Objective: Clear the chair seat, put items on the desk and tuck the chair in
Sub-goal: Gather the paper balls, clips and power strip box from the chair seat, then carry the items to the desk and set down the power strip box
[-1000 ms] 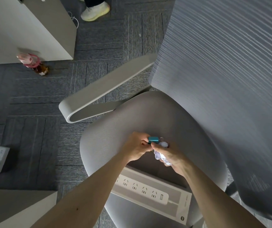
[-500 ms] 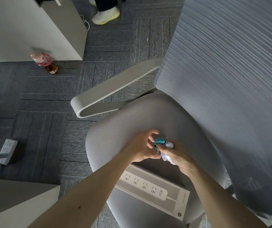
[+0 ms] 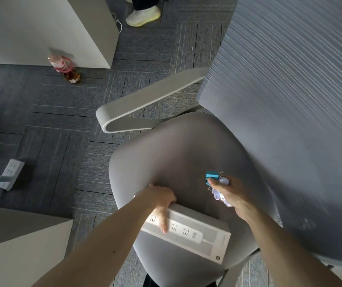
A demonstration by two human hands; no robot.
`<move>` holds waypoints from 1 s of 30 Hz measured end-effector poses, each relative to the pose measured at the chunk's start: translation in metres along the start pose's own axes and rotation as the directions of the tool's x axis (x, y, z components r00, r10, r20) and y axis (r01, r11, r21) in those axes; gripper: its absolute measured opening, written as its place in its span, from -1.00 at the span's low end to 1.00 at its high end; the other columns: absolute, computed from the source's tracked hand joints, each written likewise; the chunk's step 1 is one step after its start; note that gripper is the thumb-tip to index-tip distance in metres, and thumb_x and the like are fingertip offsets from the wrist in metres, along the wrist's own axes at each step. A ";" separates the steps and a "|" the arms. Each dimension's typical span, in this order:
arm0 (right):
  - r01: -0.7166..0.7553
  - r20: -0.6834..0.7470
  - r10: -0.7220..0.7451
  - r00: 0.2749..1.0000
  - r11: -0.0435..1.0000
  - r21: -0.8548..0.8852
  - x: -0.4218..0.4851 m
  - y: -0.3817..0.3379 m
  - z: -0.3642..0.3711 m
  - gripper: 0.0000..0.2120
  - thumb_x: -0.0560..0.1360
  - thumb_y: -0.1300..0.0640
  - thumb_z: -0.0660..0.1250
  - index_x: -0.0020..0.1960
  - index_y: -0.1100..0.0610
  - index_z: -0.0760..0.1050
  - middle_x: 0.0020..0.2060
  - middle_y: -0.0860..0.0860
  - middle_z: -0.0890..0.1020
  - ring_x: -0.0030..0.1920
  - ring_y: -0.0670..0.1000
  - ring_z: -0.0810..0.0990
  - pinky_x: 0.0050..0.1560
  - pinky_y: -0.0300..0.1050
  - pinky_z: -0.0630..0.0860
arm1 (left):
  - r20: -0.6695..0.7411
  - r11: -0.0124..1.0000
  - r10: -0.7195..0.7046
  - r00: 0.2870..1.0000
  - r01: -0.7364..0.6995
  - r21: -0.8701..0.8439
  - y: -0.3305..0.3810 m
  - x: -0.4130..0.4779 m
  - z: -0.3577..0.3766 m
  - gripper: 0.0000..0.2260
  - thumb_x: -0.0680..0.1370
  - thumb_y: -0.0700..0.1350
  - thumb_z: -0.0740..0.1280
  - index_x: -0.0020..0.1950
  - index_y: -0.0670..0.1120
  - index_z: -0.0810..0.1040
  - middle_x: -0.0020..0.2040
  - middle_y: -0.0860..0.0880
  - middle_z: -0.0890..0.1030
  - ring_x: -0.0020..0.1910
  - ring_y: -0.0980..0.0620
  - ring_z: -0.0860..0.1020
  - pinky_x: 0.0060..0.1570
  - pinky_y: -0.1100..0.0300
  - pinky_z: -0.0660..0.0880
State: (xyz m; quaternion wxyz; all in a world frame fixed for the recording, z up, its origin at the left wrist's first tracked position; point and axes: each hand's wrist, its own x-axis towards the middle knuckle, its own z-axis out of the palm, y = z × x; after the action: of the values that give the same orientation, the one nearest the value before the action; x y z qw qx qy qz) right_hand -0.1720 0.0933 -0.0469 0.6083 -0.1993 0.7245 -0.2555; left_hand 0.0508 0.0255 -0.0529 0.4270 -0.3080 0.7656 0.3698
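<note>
Now, left hand (image 3: 161, 198): closing over boxed power strip (image 3: 188, 230) on chair seat (image 3: 178, 150), to lift it
Right hand (image 3: 228, 193): clenched around teal clip (image 3: 211, 176) and crumpled paper (image 3: 219, 195), above seat, freeing it

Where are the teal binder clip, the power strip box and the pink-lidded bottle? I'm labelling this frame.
teal binder clip (image 3: 210, 175), head view, on its teal body.
power strip box (image 3: 204, 235), head view, on its printed top face.
pink-lidded bottle (image 3: 66, 69), head view, on its pink collar.
</note>
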 end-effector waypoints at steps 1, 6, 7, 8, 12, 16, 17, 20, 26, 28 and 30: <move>0.000 0.002 0.000 1.000 1.000 0.001 -0.002 0.000 0.000 -0.77 0.45 -0.01 0.45 -0.31 0.09 0.60 -0.58 -0.05 0.55 -0.58 -0.07 0.40 -0.60 -0.36 0.22 | -0.033 0.998 -0.005 0.999 0.003 -0.067 -0.001 -0.004 0.001 -0.43 0.06 0.17 0.62 -0.07 0.00 0.50 -0.07 0.02 0.60 -0.12 -0.05 0.57 -0.10 0.04 0.51; 0.068 0.012 -0.069 0.998 0.998 0.006 -0.013 -0.017 0.005 -0.68 0.47 0.05 0.43 -0.42 0.09 0.48 -0.59 -0.01 0.50 -0.59 -0.04 0.33 -0.60 -0.35 0.17 | -0.217 0.972 -0.087 0.972 0.035 -0.234 -0.009 -0.032 -0.007 -0.50 0.08 0.17 0.53 -0.09 0.08 0.43 -0.18 0.12 0.59 -0.23 0.05 0.57 -0.25 0.14 0.53; 0.084 0.010 -0.085 0.996 0.996 0.007 -0.016 -0.024 0.005 -0.69 0.46 0.05 0.44 -0.41 0.09 0.49 -0.59 0.00 0.49 -0.59 -0.04 0.34 -0.61 -0.35 0.16 | -0.242 0.971 -0.099 0.965 0.041 -0.234 -0.010 -0.038 -0.009 -0.50 0.10 0.18 0.52 -0.08 0.08 0.43 -0.18 0.12 0.59 -0.23 0.05 0.57 -0.27 0.16 0.50; 0.101 0.013 -0.101 0.995 0.995 0.003 -0.020 -0.032 0.006 -0.70 0.45 0.05 0.45 -0.41 0.09 0.50 -0.58 -0.01 0.49 -0.58 -0.04 0.34 -0.61 -0.35 0.16 | -0.278 0.973 -0.113 0.954 0.049 -0.227 -0.011 -0.046 -0.012 -0.50 0.12 0.19 0.51 -0.07 0.08 0.42 -0.18 0.12 0.58 -0.22 0.03 0.57 -0.27 0.17 0.48; 0.197 0.046 -0.193 0.980 0.977 -0.082 -0.042 -0.081 0.007 -0.64 0.40 -0.12 0.38 -0.46 0.08 0.51 -0.56 -0.01 0.52 -0.57 -0.03 0.35 -0.60 -0.31 0.20 | -0.454 0.968 -0.205 0.867 0.112 -0.223 -0.012 -0.095 -0.026 -0.54 0.18 0.20 0.47 -0.07 0.05 0.38 -0.18 0.10 0.56 -0.17 -0.05 0.56 -0.21 0.12 0.45; 0.291 0.044 -0.289 0.956 0.953 -0.082 -0.088 -0.160 0.017 -0.64 0.35 -0.21 0.38 -0.35 0.10 0.57 -0.55 -0.02 0.55 -0.51 0.01 0.39 -0.50 -0.24 0.21 | -0.628 0.941 -0.327 0.706 0.180 -0.288 -0.012 -0.179 -0.043 -0.53 0.19 0.28 0.40 -0.06 0.05 0.41 -0.11 0.07 0.59 -0.11 -0.07 0.57 -0.14 0.09 0.42; 0.318 0.052 -0.316 0.947 0.947 -0.038 -0.102 -0.184 0.023 -0.67 0.35 -0.18 0.41 -0.33 0.08 0.58 -0.55 -0.02 0.55 -0.53 -0.01 0.40 -0.52 -0.26 0.22 | -0.656 0.922 -0.373 0.657 0.184 -0.339 -0.013 -0.204 -0.046 -0.52 0.19 0.32 0.37 -0.06 0.08 0.40 -0.12 0.09 0.59 -0.13 -0.06 0.56 -0.15 0.10 0.42; 0.389 0.061 -0.393 0.917 0.918 0.072 -0.153 -0.256 0.043 -0.68 0.42 -0.05 0.46 -0.41 0.10 0.53 -0.59 -0.07 0.51 -0.63 -0.11 0.39 -0.61 -0.36 0.22 | -0.662 0.791 -0.564 0.494 0.091 -0.605 -0.017 -0.291 -0.054 -0.51 0.18 0.40 0.35 -0.10 0.13 0.37 -0.22 0.13 0.53 -0.25 0.00 0.51 -0.27 0.09 0.40; 0.529 0.272 -0.535 0.800 0.842 0.102 -0.269 -0.369 0.126 -0.79 0.48 0.11 0.43 -0.30 0.13 0.54 -0.46 0.05 0.53 -0.47 -0.01 0.46 -0.44 -0.24 0.29 | -0.579 0.439 -0.787 0.214 -0.464 -0.769 -0.034 -0.475 -0.042 -0.55 0.23 0.29 0.46 -0.10 -0.02 0.55 -0.19 -0.01 0.65 -0.30 0.18 0.59 -0.39 0.26 0.47; 0.578 0.355 -0.561 0.748 0.813 0.067 -0.310 -0.395 0.174 -0.81 0.47 0.11 0.43 -0.28 0.14 0.57 -0.44 0.08 0.55 -0.41 0.05 0.47 -0.36 -0.15 0.28 | -0.550 0.351 -0.819 0.165 -0.614 -0.707 -0.044 -0.533 -0.022 -0.50 0.27 0.28 0.49 -0.01 -0.06 0.59 -0.10 -0.09 0.69 -0.15 -0.02 0.67 -0.18 0.03 0.63; 0.618 0.394 -0.583 0.711 0.785 0.047 -0.337 -0.414 0.210 -0.79 0.48 0.10 0.43 -0.29 0.16 0.57 -0.43 0.11 0.56 -0.41 0.07 0.49 -0.36 -0.15 0.31 | -0.533 0.263 -0.830 0.165 -0.727 -0.634 -0.051 -0.568 -0.007 -0.43 0.28 0.29 0.50 0.12 -0.05 0.58 -0.03 -0.07 0.72 -0.06 -0.09 0.69 -0.03 -0.09 0.65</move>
State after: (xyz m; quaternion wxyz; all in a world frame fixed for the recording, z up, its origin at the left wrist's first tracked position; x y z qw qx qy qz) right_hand 0.0860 -0.0583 0.4424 0.6132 -0.4970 0.4957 -0.3623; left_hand 0.3409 0.0805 0.4352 -0.4599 -0.6817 0.3909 0.4134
